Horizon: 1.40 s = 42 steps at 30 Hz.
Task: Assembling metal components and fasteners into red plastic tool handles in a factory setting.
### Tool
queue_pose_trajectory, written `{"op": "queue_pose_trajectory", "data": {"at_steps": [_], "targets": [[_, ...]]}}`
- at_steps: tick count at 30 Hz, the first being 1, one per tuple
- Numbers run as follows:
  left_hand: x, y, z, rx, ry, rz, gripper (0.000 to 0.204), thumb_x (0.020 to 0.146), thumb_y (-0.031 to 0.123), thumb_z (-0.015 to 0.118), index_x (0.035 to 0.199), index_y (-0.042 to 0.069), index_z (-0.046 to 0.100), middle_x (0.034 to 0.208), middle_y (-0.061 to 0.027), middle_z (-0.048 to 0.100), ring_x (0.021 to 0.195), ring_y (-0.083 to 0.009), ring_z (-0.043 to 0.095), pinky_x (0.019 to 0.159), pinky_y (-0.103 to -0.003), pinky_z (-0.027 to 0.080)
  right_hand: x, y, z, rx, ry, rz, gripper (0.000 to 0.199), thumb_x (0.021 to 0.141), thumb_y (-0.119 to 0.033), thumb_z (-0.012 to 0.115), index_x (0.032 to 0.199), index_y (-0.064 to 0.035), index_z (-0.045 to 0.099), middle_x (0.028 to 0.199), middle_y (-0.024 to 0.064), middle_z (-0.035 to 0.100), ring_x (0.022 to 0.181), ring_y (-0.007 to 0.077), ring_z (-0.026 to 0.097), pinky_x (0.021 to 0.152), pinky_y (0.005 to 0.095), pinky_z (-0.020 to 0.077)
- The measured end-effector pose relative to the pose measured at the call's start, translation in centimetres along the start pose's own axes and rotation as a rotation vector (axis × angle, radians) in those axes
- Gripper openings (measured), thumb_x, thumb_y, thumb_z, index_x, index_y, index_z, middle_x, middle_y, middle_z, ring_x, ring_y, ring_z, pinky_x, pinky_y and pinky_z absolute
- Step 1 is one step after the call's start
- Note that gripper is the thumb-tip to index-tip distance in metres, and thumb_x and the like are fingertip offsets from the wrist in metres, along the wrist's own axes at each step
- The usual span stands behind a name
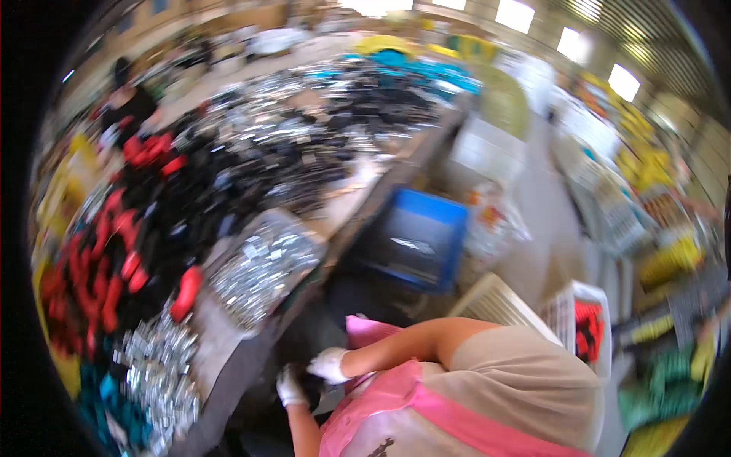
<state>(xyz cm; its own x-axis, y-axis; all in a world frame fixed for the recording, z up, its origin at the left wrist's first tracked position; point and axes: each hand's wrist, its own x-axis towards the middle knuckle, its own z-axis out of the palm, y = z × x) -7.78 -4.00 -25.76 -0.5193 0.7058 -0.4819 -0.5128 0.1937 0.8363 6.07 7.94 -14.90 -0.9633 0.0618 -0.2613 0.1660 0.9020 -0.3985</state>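
Note:
My left hand (291, 387), in a white glove, is low in the middle, just in front of the pink apron (381, 400). Beside it, slightly higher and to the right, is my right hand (329, 365), also gloved in white. The two hands are close together over a dark area beside the table edge. Motion smears the fingers, and anything between them blends into the dark background. Nearest to the hands on the table is a clear tray (320, 247) filled with shiny silver pieces (263, 270).
Heaps of black pieces (205, 190), red pieces (95, 282) and silver pieces (160, 373) cover the table. A blue crate (453, 244) and a white basket (601, 305) stand to the right. Across the table is another person (129, 107). Yellow sacks (643, 156) are stacked at far right.

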Motion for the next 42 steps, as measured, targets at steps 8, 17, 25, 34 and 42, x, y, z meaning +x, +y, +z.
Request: {"op": "queue_pose_trajectory", "data": {"at_steps": [8,17,25,34,42], "targets": [[-1.0,0.1,3.3,0.946,0.391,0.107,0.048,0.089,0.04,0.04,0.104,0.0,0.061,0.105,-0.0259,0.059,0.098,-0.0407,0.057,0.087,-0.046,0.044,3.1,-1.8,-1.5,-0.065,-0.365,0.11,0.028,0.071,-0.021,0.061,0.09,-0.002,0.068,0.092,0.019,0.066,0.087,0.0331,0.064,0.076,0.0419,0.051],[0.9,-1.9,3.2,0.812,0.462,0.02,0.045,0.087,0.04,0.044,0.106,0.003,0.061,0.106,-0.0247,0.059,0.1,-0.0415,0.056,0.086,-0.045,0.045,5.8,2.0,4.6,-0.068,-0.345,0.083,0.029,0.078,-0.024,0.052,0.093,-0.0036,0.068,0.094,0.0186,0.066,0.085,0.033,0.065,0.076,0.0447,0.05],[0.5,-1.5,3.5,0.753,0.49,0.038,0.039,0.087,0.035,0.046,0.1,0.002,0.063,0.101,-0.0262,0.06,0.098,-0.0404,0.057,0.083,-0.045,0.046,5.4,1.4,1.5,-0.056,-0.413,0.018,0.032,0.076,-0.029,0.059,0.092,-0.003,0.069,0.094,0.0191,0.066,0.086,0.034,0.064,0.077,0.0438,0.0503],[-1.1,-0.7,3.0,0.632,0.526,0.018,0.036,0.086,0.026,0.048,0.109,0.001,0.059,0.106,-0.0244,0.06,0.101,-0.0394,0.056,0.085,-0.042,0.045,5.3,-0.5,-2.6,-0.101,-0.442,-0.108,0.027,0.076,-0.019,0.054,0.092,-0.0039,0.069,0.093,0.0177,0.067,0.083,0.0324,0.066,0.074,0.0431,0.0517],[-1.9,-0.5,6.3,0.442,0.783,-0.067,0.038,0.091,0.027,0.046,0.112,-0.003,0.056,0.106,-0.0252,0.06,0.099,-0.0389,0.058,0.082,-0.039,0.046,8.8,2.0,-1.2,-0.295,-0.535,-0.375,0.023,0.07,-0.015,0.061,0.089,-0.0058,0.068,0.093,0.0167,0.066,0.088,0.0323,0.064,0.076,0.0407,0.0506]]}}
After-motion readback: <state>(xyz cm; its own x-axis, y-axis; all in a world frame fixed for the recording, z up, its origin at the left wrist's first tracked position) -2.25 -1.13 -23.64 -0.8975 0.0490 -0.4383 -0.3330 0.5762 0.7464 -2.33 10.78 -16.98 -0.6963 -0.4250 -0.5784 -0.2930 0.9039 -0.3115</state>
